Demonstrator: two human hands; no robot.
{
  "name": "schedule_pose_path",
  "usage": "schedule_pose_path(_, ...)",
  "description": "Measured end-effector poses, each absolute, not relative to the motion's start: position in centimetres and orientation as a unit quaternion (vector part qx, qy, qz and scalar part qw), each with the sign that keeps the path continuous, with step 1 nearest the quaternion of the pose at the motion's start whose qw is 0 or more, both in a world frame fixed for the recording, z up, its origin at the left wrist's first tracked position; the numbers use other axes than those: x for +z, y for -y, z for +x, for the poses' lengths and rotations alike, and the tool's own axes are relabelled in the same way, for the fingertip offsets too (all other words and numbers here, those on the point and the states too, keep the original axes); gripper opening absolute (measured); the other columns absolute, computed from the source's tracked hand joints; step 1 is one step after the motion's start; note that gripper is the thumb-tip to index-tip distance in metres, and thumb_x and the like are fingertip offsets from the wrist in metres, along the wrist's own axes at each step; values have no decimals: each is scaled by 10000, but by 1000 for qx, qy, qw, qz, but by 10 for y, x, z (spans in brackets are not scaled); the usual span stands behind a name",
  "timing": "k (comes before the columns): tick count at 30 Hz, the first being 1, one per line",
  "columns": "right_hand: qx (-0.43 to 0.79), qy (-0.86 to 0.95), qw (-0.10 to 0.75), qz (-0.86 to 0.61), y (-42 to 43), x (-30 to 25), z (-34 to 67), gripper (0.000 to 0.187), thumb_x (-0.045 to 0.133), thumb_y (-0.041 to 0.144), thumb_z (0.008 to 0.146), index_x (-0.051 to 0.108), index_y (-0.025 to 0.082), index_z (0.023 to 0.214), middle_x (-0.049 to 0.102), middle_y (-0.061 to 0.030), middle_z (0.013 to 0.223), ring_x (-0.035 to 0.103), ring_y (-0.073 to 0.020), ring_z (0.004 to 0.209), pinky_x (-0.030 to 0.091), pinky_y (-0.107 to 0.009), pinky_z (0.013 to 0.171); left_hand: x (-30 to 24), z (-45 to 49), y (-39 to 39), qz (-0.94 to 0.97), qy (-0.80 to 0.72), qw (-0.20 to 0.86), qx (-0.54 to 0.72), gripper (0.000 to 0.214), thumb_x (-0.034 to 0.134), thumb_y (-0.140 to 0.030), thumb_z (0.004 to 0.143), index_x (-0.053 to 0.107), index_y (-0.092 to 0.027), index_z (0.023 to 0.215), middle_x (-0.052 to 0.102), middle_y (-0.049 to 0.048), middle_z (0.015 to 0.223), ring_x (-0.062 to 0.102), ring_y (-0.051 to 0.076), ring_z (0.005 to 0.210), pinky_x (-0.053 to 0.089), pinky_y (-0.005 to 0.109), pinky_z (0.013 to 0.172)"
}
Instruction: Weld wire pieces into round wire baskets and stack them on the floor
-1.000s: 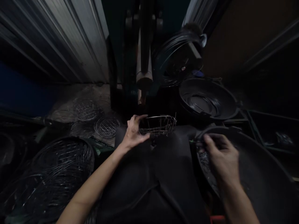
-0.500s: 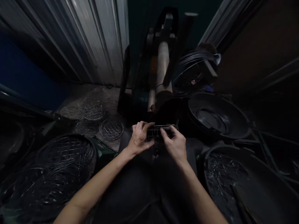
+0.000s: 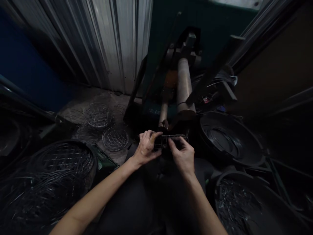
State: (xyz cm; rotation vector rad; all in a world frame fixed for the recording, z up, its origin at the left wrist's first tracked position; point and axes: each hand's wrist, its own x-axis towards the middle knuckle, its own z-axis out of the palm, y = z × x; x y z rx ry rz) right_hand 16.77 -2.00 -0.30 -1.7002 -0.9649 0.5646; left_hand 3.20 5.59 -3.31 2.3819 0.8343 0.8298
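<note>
Between my two hands is a small wire rack (image 3: 163, 141) with thin crossing bars, held in front of my body. My left hand (image 3: 146, 146) grips its left end, thumb and fingers on either side. On its right part, my right hand (image 3: 183, 153) pinches the wires with thumb and forefinger, the other fingers curled. Just beyond the rack stands a green machine with a thick metal cylinder (image 3: 185, 83) and a thinner rod (image 3: 163, 112) beside it. Darkness hides the far edge of the rack.
Round wire grates (image 3: 115, 138) lie on the floor to the left. A basket (image 3: 94, 160) of wire pieces stands nearer on that side. To the right are a basin (image 3: 254, 160) with coiled wire and another basin (image 3: 220, 178) holding short metal pieces. A corrugated wall (image 3: 117, 42) rises behind.
The view has shifted, so the machine now appears farther right and lower. Both hands keep their hold on the wire rack, which now shows more of its face.
</note>
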Motion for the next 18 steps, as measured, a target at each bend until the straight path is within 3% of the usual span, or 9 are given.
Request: schedule_pose_path(18,188,423,497,-733,1,2,172,282,589,449,788,635,171,779,649,-16,723,565,-150,639,434,-251,620,-30,40,-74,864,-318,225,318,585,629,-231,681,450,-194,1237,505,68,1032,489,240,961,359,379,826)
